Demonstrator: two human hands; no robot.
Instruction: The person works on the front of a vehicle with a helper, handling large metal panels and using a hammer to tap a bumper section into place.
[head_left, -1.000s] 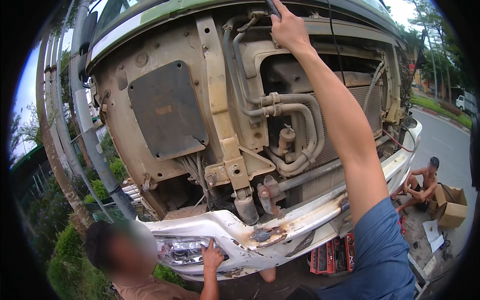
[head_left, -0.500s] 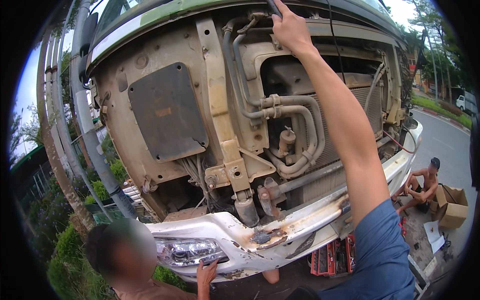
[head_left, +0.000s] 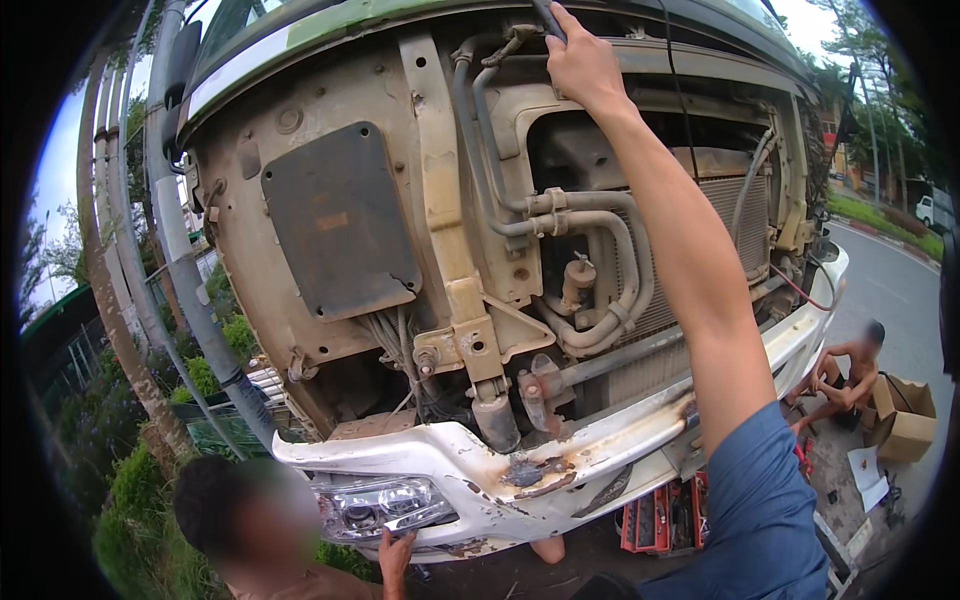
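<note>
My right hand (head_left: 583, 68) is raised at the upper edge, closed around a dark rod-like thing (head_left: 546, 18) whose upper end is out of the picture. Its kind I cannot make out. My bare forearm stretches up in front of the opened truck front, covering part of the radiator (head_left: 720, 215). Left of the hand run grey bent pipes (head_left: 478, 140), and a thin black cable (head_left: 676, 90) hangs to its right. My left hand is not in view.
At lower left a co-worker's hand (head_left: 396, 552) touches the headlight (head_left: 385, 503) in the white, rusty bumper (head_left: 560, 465). A red toolbox (head_left: 648, 520) lies below. Another person (head_left: 855, 370) sits at right beside a cardboard box (head_left: 905, 418). Poles (head_left: 195, 290) stand at left.
The co-worker's hand has shifted slightly left and down along the headlight, and their head has moved a little right. My right hand keeps its hold; the view has shifted slightly.
</note>
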